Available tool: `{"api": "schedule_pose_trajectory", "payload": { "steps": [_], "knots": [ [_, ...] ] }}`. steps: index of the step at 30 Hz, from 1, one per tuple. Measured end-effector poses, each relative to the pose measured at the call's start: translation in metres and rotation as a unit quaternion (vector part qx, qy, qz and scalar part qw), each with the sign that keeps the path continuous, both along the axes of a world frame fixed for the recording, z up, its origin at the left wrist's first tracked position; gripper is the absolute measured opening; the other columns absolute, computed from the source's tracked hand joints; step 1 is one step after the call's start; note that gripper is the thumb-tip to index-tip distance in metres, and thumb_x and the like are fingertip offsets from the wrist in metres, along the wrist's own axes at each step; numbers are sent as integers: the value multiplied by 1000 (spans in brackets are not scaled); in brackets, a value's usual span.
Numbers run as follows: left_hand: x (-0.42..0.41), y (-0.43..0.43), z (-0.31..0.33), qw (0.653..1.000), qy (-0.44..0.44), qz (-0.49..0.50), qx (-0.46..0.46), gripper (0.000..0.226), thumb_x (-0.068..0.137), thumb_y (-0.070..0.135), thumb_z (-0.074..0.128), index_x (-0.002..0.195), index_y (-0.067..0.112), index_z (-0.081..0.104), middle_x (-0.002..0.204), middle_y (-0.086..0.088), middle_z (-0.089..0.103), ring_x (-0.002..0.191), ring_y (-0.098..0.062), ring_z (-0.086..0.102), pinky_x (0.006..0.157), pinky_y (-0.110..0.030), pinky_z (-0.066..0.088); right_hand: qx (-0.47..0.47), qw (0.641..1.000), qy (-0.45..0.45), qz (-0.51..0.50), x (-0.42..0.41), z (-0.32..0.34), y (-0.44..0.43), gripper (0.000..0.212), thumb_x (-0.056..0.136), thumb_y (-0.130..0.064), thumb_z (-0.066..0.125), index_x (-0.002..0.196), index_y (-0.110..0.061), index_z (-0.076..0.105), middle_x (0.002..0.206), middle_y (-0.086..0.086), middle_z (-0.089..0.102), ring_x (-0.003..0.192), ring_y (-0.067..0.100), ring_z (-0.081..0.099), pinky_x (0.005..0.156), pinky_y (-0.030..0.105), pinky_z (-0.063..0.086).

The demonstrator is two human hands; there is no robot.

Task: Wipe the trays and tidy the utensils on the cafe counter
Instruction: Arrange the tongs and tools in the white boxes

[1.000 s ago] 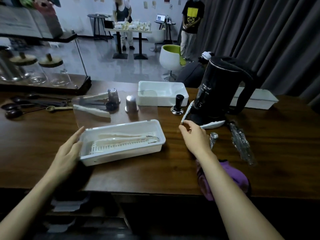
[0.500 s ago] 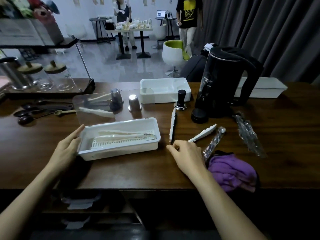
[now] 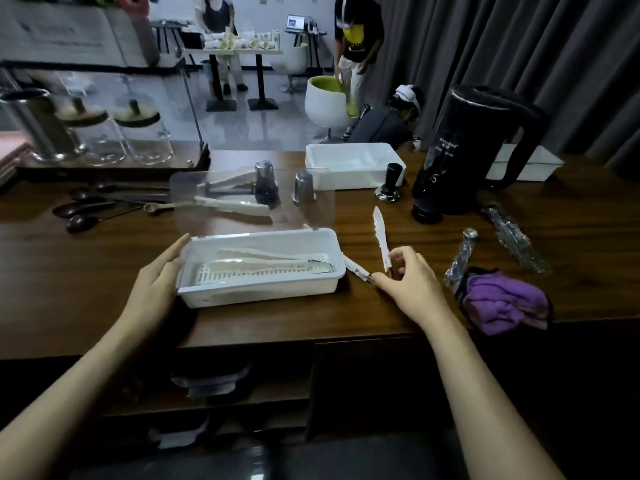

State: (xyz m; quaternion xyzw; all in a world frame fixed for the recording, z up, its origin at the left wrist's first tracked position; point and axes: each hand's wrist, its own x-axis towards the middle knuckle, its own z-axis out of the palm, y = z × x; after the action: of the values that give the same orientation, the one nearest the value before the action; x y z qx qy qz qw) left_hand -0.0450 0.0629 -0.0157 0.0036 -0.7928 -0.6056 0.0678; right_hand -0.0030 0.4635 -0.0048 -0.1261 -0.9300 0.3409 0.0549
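Note:
A white utensil tray (image 3: pixel 194 282) sits near the counter's front edge with white tongs (image 3: pixel 273 263) lying inside it. My left hand (image 3: pixel 156 282) rests flat against the tray's left end, fingers straight. My right hand (image 3: pixel 408 278) pinches a pair of white tongs (image 3: pixel 380 237) just right of the tray; one arm points up and away, the other toward the tray's right rim. A clear lid (image 3: pixel 252 199) stands behind the tray. A purple cloth (image 3: pixel 505 303) lies at the counter's front edge on the right.
A second white tray (image 3: pixel 353 164), a tamper (image 3: pixel 391 183), two metal cups (image 3: pixel 303 188) and a black kettle (image 3: pixel 467 150) stand behind. Dark spoons (image 3: pixel 83 209) lie at left, wrapped utensils (image 3: pixel 460 254) at right. Glass jars (image 3: pixel 138 133) sit back left. People stand beyond the counter.
My right hand has picked the white tongs up off the counter and brought them beside the tray's right end. My left hand stays against the tray.

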Motion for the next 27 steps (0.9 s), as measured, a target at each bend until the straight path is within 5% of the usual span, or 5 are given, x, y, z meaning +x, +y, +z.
{"api": "schedule_pose_trajectory", "payload": {
  "steps": [2, 6, 14, 19, 27],
  "knots": [
    [2, -1, -3, 1000, -7, -20, 11, 43, 106, 22, 40, 143, 38, 54, 146, 12, 55, 135, -7, 50, 116, -34, 36, 6, 1000, -15, 4, -11, 3, -15, 89, 82, -52, 74, 153, -41, 22, 151, -3, 44, 137, 29, 39, 108, 47, 36],
    [3, -3, -4, 1000, -4, -16, 17, 44, 106, 20, 38, 146, 33, 53, 148, 12, 53, 139, -7, 46, 118, -34, 34, 41, 999, -21, 5, -38, 7, -35, 118, 74, -72, 70, 154, -50, -14, 158, 1, 38, 140, 37, 36, 114, 55, 31],
    [4, -6, -2, 999, -17, -32, 11, 56, 91, 55, 41, 146, 45, 50, 150, 19, 50, 138, -3, 44, 113, -31, 34, 52, 996, -45, -48, -66, 4, -28, 96, 89, -44, 70, 161, -25, 8, 152, 10, 44, 139, 35, 38, 111, 47, 38],
    [4, -1, -2, 999, -8, -29, 21, 54, 94, 49, 40, 147, 40, 49, 144, 23, 51, 137, -2, 44, 99, -15, 34, -136, 988, 56, -50, -56, 27, -12, 82, 90, -21, 72, 158, -24, 27, 118, -5, 58, 105, 14, 60, 91, 38, 55],
    [3, 0, -8, 999, -24, -26, 14, 49, 96, 54, 42, 145, 49, 50, 147, 26, 51, 138, 3, 44, 121, -41, 31, -297, 934, 117, 161, -20, 98, -51, 47, 90, -9, 71, 121, -42, 61, 110, -23, 71, 106, -1, 65, 84, 19, 56]
  ]
}}
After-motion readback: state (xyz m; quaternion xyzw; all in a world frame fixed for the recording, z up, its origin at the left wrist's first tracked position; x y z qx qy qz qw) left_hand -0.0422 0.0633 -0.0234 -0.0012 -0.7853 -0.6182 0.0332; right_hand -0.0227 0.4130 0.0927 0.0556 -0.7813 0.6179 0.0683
